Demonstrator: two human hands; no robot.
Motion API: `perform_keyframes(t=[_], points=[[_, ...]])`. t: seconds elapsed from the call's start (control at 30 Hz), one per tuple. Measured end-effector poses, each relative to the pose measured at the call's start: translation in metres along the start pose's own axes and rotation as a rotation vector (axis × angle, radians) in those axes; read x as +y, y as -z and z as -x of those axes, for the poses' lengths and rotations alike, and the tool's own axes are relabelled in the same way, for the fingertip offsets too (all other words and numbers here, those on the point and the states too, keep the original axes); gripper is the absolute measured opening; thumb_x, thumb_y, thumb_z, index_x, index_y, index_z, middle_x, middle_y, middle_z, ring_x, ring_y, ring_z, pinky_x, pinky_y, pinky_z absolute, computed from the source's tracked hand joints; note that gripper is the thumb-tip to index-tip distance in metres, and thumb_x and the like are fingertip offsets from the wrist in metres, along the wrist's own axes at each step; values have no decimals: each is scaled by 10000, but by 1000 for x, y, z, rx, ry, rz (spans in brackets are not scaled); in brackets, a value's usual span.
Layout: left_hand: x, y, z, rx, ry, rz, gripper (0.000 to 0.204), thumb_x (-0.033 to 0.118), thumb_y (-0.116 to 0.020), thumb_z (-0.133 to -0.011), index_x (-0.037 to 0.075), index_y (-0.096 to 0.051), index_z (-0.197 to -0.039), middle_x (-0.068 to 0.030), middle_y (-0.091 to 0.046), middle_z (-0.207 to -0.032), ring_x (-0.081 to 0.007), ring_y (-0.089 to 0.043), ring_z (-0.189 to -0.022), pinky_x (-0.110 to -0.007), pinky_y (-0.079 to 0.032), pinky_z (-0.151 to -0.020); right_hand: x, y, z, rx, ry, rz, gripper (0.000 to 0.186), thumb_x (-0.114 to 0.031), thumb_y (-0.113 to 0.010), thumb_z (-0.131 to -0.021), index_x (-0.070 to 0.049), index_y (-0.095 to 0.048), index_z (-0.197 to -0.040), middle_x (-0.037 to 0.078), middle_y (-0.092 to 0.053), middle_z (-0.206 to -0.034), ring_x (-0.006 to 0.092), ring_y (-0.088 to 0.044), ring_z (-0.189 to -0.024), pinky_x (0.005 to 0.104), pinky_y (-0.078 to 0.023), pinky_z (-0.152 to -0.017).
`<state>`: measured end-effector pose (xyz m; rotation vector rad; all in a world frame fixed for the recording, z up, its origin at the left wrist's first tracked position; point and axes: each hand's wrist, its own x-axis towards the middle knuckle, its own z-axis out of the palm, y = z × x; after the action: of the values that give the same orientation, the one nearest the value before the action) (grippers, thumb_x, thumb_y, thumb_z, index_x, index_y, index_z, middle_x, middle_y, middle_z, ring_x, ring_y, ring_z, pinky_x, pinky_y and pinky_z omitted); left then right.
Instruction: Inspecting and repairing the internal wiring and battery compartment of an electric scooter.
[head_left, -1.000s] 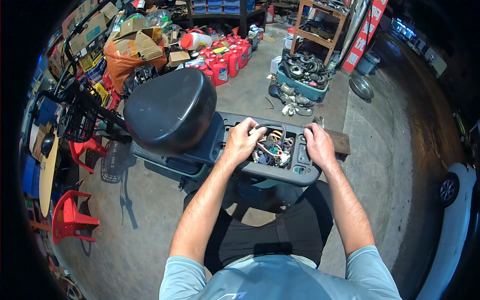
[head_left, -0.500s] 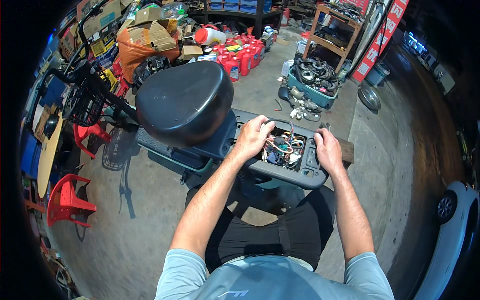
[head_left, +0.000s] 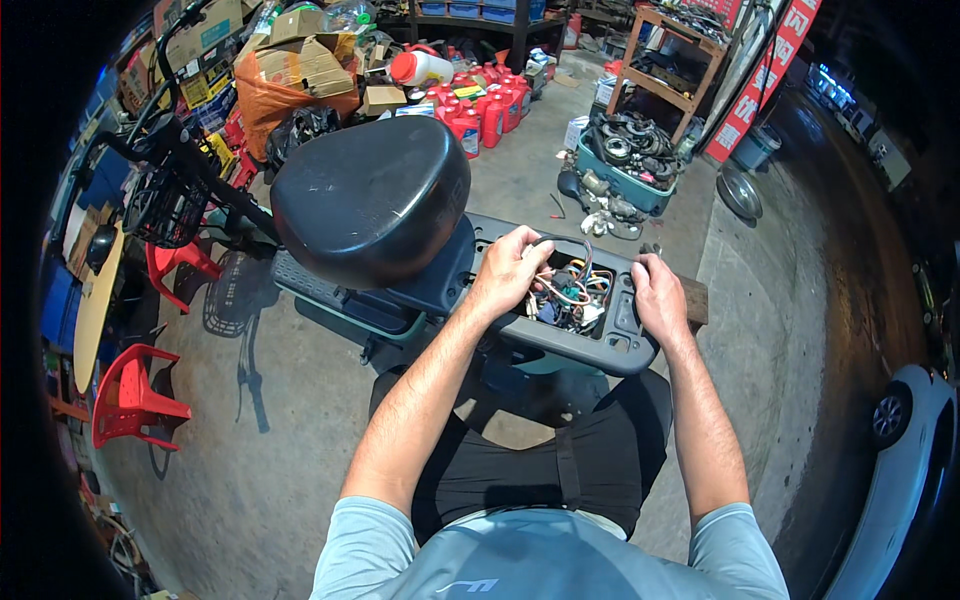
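Observation:
My left hand (head_left: pixel 510 270) is closed in a pinch on wiring over the open compartment of a scooter's dark plastic body (head_left: pixel 590 355). A bundle of coloured wires and connectors (head_left: pixel 570 300) fills that compartment, with a dark cable arching above it. My right hand (head_left: pixel 660 295) has its fingers curled over the right end of the compartment's frame. The black seat (head_left: pixel 365 200) stands just left of the compartment, and the handlebar assembly with a wire basket (head_left: pixel 165 200) is farther left.
Two red plastic chairs (head_left: pixel 135 400) stand at left. Boxes (head_left: pixel 300 75) and red jugs (head_left: pixel 490 115) are piled behind. A teal tub of parts (head_left: pixel 625 165), a wooden rack (head_left: pixel 660 80) and a metal basin (head_left: pixel 740 195) lie beyond. A white car (head_left: pixel 895 470) is at right.
The view has shifted, so the scooter sits slightly higher and farther right. My left hand has risen slightly with more wire looping out; my right hand stays on the frame's end.

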<state>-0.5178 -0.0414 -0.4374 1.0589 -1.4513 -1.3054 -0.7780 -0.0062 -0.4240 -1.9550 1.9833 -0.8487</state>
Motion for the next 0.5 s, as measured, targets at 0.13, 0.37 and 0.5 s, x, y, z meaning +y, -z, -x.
perform_keyframes(t=[0.13, 0.37, 0.5], points=[[1, 0, 1, 5, -4, -6, 251, 244, -597, -1016, -6, -606, -1030, -38, -663, -770, -85, -634, -665, -258, -538, -584, 1, 0, -1, 5, -2, -3, 340, -288, -514, -998, -2, -628, -1142, 217, -668, -1136, 395, -629, -1094, 471, -483, -947], [3, 0, -1, -19, 10, -23, 266, 247, -579, -1025, -14, -595, -1071, -45, -658, -790, -88, -641, -695, -260, -552, -594, 2, 0, 0, -10, -3, 8, 334, -285, -516, -1001, -6, -629, -1146, 214, -670, -1134, 390, -633, -1092, 466, -486, -946], [1, 0, -1, -10, -6, -25, 266, 245, -573, -1028, -16, -591, -1075, -47, -656, -780, -90, -638, -682, -261, -545, -586, 1, 0, -1, -20, -19, -1, 332, -288, -516, -1003, -9, -627, -1145, 209, -671, -1135, 387, -634, -1091, 462, -487, -943]])
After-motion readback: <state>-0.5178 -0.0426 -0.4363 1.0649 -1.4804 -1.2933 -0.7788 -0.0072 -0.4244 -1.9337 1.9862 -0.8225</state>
